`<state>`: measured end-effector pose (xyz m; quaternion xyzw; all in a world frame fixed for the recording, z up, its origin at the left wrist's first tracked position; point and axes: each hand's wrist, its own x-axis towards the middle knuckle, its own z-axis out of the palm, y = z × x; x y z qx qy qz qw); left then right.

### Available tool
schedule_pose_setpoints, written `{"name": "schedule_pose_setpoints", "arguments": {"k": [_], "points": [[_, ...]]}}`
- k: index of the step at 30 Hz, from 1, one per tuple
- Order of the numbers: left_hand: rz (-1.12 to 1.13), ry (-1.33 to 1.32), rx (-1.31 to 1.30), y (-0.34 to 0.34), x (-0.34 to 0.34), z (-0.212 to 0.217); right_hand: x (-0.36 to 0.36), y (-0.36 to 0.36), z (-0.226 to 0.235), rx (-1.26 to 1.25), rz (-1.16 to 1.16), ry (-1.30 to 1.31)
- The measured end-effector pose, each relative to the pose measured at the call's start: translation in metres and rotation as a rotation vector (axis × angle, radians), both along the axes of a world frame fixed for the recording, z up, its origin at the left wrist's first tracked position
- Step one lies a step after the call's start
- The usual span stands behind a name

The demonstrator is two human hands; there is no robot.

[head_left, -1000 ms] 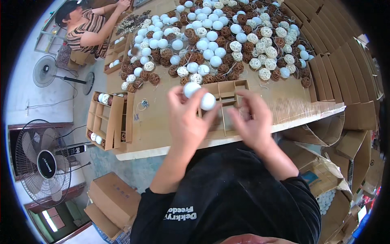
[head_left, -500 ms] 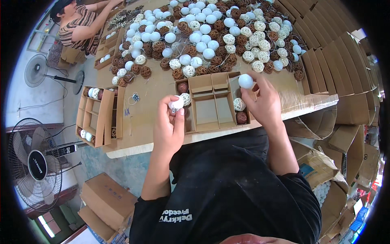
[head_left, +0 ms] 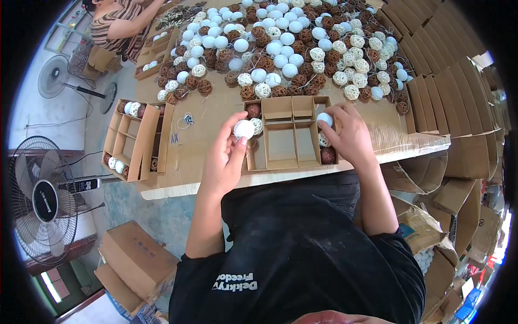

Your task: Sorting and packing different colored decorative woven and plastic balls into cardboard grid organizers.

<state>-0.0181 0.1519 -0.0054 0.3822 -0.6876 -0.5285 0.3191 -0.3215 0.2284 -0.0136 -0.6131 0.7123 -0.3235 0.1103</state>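
Observation:
A divided cardboard box (head_left: 291,167) lies near the table's front edge, in front of me. Its left column holds a dark red-brown ball (head_left: 253,110) and a cream woven ball (head_left: 257,127); its right column holds another woven ball (head_left: 324,140) and a dark red-brown ball (head_left: 328,156). My left hand (head_left: 224,156) pinches a smooth white ball (head_left: 244,129) at the box's left side. With thumb and fingers, my right hand (head_left: 350,132) grips a second white ball (head_left: 324,118) over the right column, above the woven ball. The middle compartments show bare cardboard.
Strings of white, cream and brown balls (head_left: 280,48) cover the table's far side. Another divided box (head_left: 135,143) with balls stands at the left, near a small blue-silver ornament (head_left: 188,119). Cardboard dividers (head_left: 453,92) are stacked right. A fan (head_left: 46,200) and a co-worker (head_left: 121,27) are left.
My right hand has lowered its white ball into the box's upper right area. My left hand has brought its ball closer to the left column. The whole view has shifted slightly.

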Motion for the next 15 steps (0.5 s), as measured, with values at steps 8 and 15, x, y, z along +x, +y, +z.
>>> {"name": "schedule_pose_setpoints", "arguments": {"k": [8,15], "points": [[0.067,0.047,-0.072,0.005,-0.006,-0.007,-0.013,-0.021,-0.009,0.128,0.000,0.000],[0.106,-0.221,-0.245,0.003,-0.006,-0.012,-0.013,-0.019,-0.028,-0.080,-0.005,-0.208]]}}
